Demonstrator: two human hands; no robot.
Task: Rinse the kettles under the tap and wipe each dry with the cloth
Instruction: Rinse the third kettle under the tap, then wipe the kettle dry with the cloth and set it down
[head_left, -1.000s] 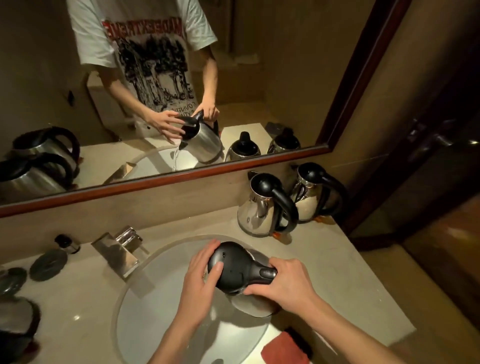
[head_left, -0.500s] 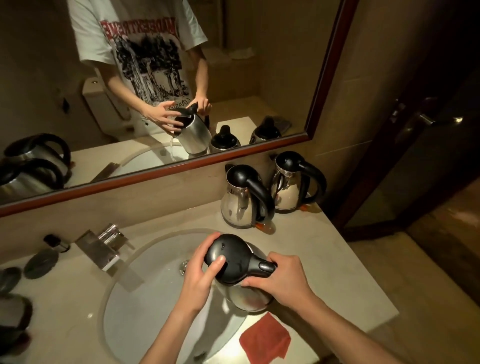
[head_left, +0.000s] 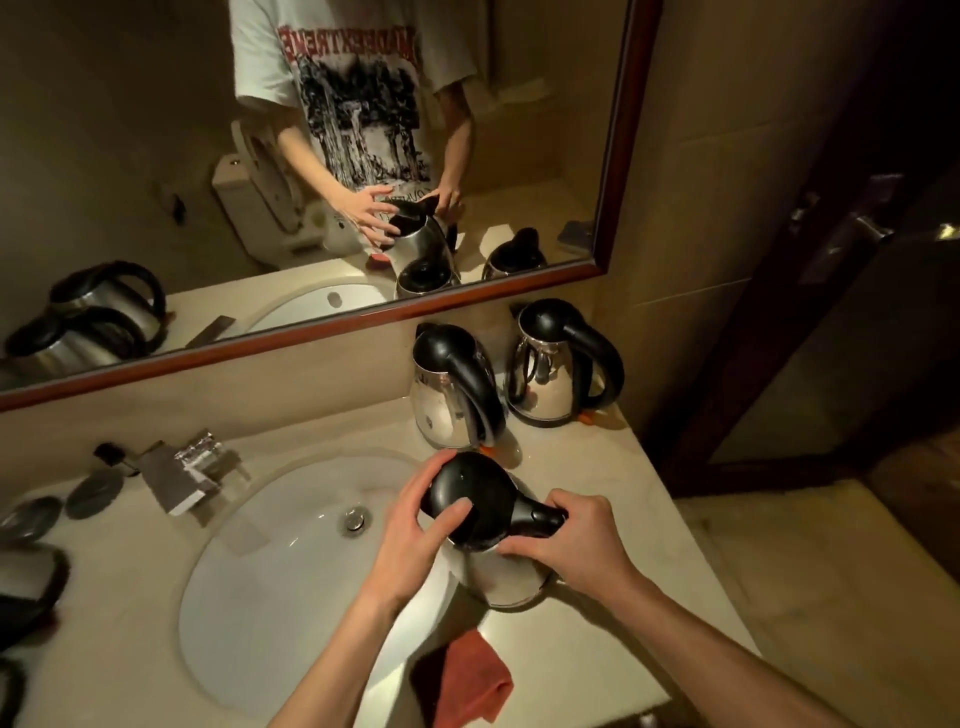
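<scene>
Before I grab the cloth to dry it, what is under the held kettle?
The held kettle sits on the counter at the sink's right rim. Its base hides what lies beneath. The cloth lies nearer, apart from it.

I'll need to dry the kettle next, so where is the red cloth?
In the head view, the red cloth lies on the beige counter's front edge, right of the white sink basin, just below the held steel kettle.
</scene>
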